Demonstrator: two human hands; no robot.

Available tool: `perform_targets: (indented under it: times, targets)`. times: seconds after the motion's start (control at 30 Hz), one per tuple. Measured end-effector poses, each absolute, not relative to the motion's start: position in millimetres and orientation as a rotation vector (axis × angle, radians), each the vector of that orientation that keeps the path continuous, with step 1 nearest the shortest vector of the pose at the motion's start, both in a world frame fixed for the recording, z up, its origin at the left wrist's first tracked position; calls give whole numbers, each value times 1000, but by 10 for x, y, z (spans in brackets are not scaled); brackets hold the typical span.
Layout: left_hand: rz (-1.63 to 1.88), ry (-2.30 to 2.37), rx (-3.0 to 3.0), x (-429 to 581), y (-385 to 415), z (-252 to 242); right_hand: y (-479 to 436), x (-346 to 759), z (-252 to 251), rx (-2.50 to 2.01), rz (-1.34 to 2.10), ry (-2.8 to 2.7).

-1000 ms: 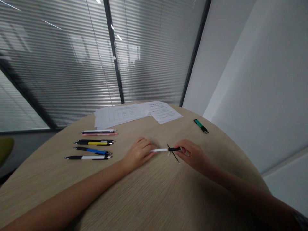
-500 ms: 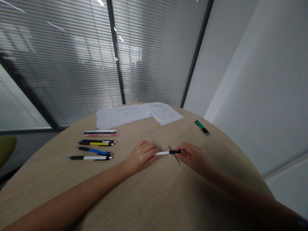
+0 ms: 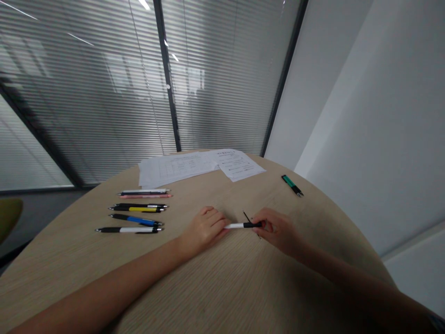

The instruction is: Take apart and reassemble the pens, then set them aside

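Between my hands, over the middle of the table, lies a white pen with a black grip, roughly level. My left hand is closed on its white end. The fingertips of my right hand pinch the black end, and they hide its very tip. A thin dark pen refill lies slantwise on the table under the pen, partly covered by the pen and my right fingers.
Left on the table are a white pen, a blue pen, a yellow pen and a pink pen, among others. Papers lie at the far edge. Green-and-black pens rest at the right.
The pen has come down slightly in the view, and my right fingers have closed further around its black end. My left hand has barely moved.
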State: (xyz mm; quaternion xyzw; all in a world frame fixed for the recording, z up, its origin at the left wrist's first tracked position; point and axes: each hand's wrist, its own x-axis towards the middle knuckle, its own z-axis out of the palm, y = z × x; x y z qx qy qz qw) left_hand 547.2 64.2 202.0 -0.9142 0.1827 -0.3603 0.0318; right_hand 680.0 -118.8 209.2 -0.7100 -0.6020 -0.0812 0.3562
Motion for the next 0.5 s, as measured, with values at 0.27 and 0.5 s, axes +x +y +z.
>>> perform_targets:
  times: [0.27,0.5]
  targets:
    - [-1130,679,-2850,5448,505,1968,-1143,6593,1937,-1684,-282,-1682]
    - [-1128,504,-2944,5475,540,2002,-1156,6737,2019,-1721,-408,-1736]
